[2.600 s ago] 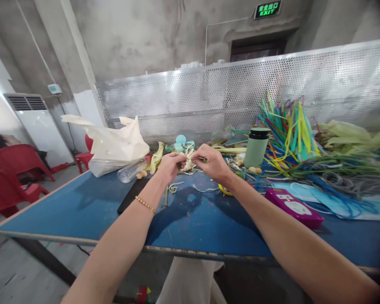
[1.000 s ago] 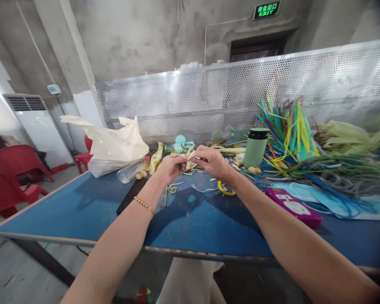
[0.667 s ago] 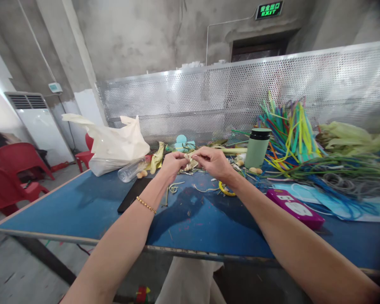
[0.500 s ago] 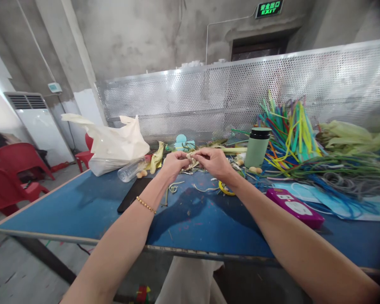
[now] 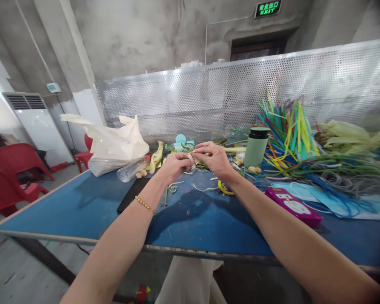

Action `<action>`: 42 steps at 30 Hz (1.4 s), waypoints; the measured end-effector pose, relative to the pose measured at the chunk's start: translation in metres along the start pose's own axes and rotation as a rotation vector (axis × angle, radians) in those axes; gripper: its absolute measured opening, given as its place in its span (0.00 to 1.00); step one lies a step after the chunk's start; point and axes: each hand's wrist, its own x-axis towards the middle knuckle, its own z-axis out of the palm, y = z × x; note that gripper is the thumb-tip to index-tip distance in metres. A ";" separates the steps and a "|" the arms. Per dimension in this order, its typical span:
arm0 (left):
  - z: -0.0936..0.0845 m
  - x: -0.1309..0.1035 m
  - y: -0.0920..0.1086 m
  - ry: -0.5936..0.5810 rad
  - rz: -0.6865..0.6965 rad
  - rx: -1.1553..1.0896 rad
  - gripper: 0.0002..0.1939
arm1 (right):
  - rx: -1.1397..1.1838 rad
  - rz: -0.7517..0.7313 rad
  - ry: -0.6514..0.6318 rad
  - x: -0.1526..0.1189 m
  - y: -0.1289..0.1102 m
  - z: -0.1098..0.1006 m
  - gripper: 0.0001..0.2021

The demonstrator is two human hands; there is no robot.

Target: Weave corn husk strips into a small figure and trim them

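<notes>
Above the blue table (image 5: 91, 211), my left hand (image 5: 175, 164) and my right hand (image 5: 214, 159) meet fingertip to fingertip. Both are closed in a pinch on a small pale piece (image 5: 190, 156) that looks like a bit of dried husk; the fingers hide most of it. Green and whitish scraps lie just beneath and behind the hands. A yellow ring-shaped roll (image 5: 225, 188) rests under my right wrist. Nearest to my left forearm is a flat black object (image 5: 131, 196), partly covered by it.
A white plastic bag (image 5: 115, 143) and a clear bottle (image 5: 131, 169) stand left. To the right are a green cup (image 5: 256, 147), a purple power socket (image 5: 293, 207), colourful strips (image 5: 299, 131), husks (image 5: 351, 135) and cords. Perforated metal (image 5: 177, 101) closes off the back.
My right fingers have lifted and spread slightly at the pinch. My left fingers have shifted a little. The held piece shows less, and the view has barely moved.
</notes>
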 end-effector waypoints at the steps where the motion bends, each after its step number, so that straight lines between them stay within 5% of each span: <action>1: 0.000 0.000 0.000 -0.004 -0.004 -0.006 0.09 | 0.052 0.022 -0.013 -0.001 0.000 0.001 0.05; 6: 0.001 0.000 0.002 -0.015 -0.039 -0.021 0.10 | 0.237 0.164 -0.009 -0.005 0.000 0.006 0.08; 20: -0.001 -0.001 0.002 -0.048 -0.091 -0.055 0.09 | 0.243 0.245 0.005 -0.005 -0.007 0.010 0.12; 28: -0.007 0.001 0.001 -0.076 -0.089 -0.080 0.22 | 0.322 0.302 -0.049 -0.009 -0.006 0.016 0.13; 42: -0.003 0.001 0.001 -0.042 -0.085 -0.050 0.23 | 0.310 0.380 0.031 -0.008 -0.012 0.018 0.13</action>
